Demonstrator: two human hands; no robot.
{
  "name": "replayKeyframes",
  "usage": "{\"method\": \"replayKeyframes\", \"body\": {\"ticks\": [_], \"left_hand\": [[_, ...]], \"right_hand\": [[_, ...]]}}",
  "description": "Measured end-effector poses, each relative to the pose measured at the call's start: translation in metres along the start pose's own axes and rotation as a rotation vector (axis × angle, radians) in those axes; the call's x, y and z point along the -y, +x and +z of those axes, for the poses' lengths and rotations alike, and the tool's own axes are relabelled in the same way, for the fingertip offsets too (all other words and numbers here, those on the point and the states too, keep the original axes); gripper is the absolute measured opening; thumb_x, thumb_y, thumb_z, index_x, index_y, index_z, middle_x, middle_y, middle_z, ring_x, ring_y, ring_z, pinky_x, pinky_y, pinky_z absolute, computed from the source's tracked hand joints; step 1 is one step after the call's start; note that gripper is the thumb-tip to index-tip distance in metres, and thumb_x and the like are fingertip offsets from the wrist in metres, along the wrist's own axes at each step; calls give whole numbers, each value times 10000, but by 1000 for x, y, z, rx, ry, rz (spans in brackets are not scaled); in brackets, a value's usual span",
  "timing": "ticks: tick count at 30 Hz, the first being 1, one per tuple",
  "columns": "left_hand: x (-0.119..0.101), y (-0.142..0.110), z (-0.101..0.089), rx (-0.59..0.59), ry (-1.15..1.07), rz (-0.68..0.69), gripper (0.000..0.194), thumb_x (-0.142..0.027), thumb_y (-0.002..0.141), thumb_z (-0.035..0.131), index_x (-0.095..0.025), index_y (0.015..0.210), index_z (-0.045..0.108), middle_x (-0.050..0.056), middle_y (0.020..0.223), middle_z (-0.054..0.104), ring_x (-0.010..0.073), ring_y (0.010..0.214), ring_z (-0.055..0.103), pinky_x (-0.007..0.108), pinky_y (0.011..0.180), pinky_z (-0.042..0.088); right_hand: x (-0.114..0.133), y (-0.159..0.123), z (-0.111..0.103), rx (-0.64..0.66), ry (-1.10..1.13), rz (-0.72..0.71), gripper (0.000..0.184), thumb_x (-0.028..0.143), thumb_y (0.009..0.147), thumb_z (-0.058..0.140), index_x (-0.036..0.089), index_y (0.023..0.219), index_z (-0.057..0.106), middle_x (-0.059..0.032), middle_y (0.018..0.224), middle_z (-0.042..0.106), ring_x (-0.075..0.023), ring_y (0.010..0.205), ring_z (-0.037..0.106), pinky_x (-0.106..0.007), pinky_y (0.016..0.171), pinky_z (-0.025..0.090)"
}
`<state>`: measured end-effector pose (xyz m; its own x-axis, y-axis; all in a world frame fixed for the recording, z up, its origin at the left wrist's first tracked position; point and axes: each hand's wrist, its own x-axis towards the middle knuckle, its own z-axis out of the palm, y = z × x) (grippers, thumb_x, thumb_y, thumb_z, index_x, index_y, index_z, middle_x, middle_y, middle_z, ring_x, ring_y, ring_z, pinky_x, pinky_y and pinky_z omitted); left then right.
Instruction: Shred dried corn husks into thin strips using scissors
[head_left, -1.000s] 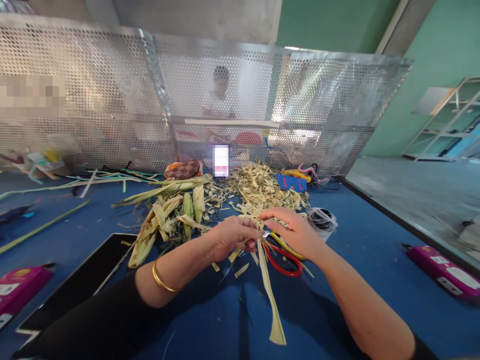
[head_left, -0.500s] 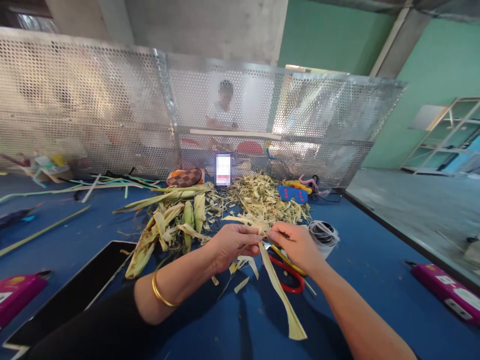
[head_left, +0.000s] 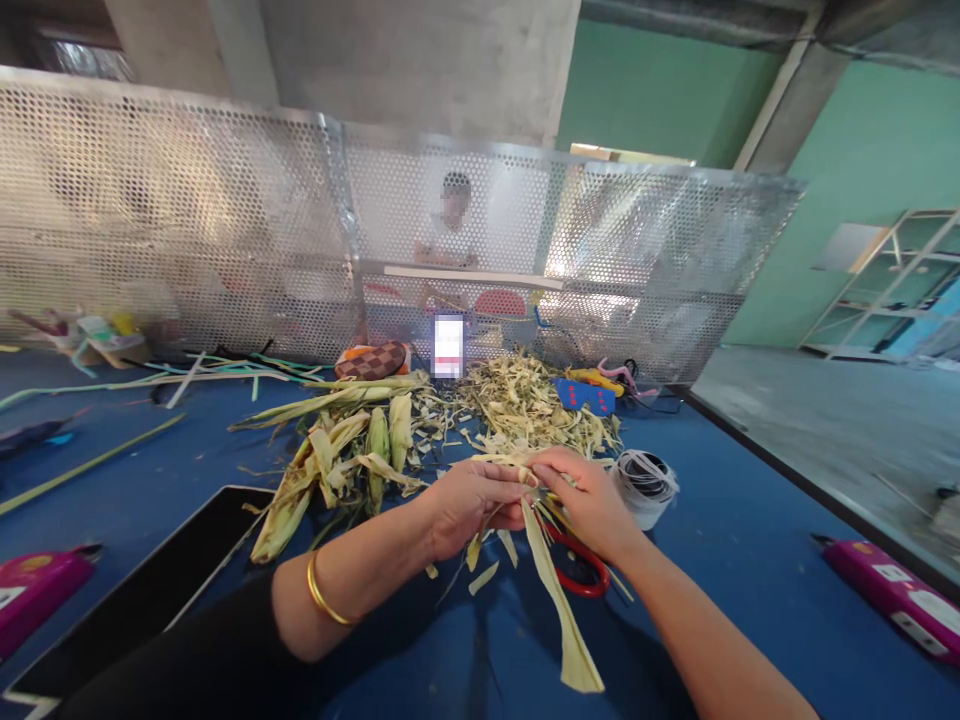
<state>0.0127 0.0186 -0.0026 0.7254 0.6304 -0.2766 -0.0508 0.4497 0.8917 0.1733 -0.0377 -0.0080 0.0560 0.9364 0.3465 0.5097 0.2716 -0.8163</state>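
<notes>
Both my hands meet over the middle of the blue table, pinching a pale strip of corn husk (head_left: 556, 590). My left hand (head_left: 469, 505) grips it between thumb and fingers, and a gold bangle circles that wrist. My right hand (head_left: 581, 500) is closed on the same husk from the right, where a small loop shows between the fingertips. The strip's wide end hangs down toward me. Under my right hand lie red-handled scissors (head_left: 589, 575), partly hidden. Small husk scraps (head_left: 484, 578) lie below my left hand.
Corn husks (head_left: 300, 490) lie at the left, with a heap of shredded husk (head_left: 517, 400) behind my hands. A roll of cord (head_left: 645, 490) stands right. A black tray (head_left: 165, 570) and magenta tools (head_left: 892, 590) flank me. A perforated metal screen (head_left: 450, 230) stands behind, a person beyond it.
My right hand has shifted slightly left and up, its fingers now overlapping those of my left hand. The hanging husk end has swung a little to the left.
</notes>
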Motion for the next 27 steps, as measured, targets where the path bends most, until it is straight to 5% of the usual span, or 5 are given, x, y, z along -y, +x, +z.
{"method": "replayKeyframes", "body": {"ticks": [2, 9, 14, 22, 27], "left_hand": [[0, -1, 1, 6, 25, -6, 192, -185, 585, 756, -108, 745, 684, 8, 585, 611, 80, 522, 543, 234, 605, 469], [5, -5, 5, 66, 177, -58, 192, -233, 510, 762, -102, 619, 674, 18, 545, 599, 94, 497, 534, 262, 599, 458], [4, -7, 7, 78, 221, -65, 166, -227, 520, 739, -116, 635, 693, 9, 557, 615, 89, 494, 538, 248, 580, 455], [6, -9, 10, 126, 302, -82, 150, -235, 522, 755, -118, 569, 673, 0, 493, 592, 97, 473, 532, 252, 569, 456], [1, -4, 6, -26, 105, -25, 236, -244, 512, 795, -105, 661, 678, -1, 537, 592, 77, 496, 528, 233, 592, 472]], "right_hand": [[3, -1, -1, -34, 119, 53, 284, 434, 813, 529, 197, 744, 670, -40, 837, 657, -206, 873, 574, -315, 805, 413], [6, -7, 6, 128, 580, 419, 285, 436, 641, 730, 168, 676, 641, 16, 593, 587, -129, 553, 526, -265, 564, 431], [10, -8, 2, 158, 543, 397, 266, 377, 619, 750, 162, 595, 594, 37, 546, 536, -98, 520, 475, -239, 540, 394], [5, -4, 12, 2, 333, 302, 244, 366, 651, 682, 182, 555, 552, 46, 521, 496, -108, 516, 441, -244, 521, 351], [11, -6, -4, -333, -57, 61, 191, 380, 774, 572, 201, 811, 629, -23, 730, 601, -169, 668, 519, -284, 625, 400]]}}
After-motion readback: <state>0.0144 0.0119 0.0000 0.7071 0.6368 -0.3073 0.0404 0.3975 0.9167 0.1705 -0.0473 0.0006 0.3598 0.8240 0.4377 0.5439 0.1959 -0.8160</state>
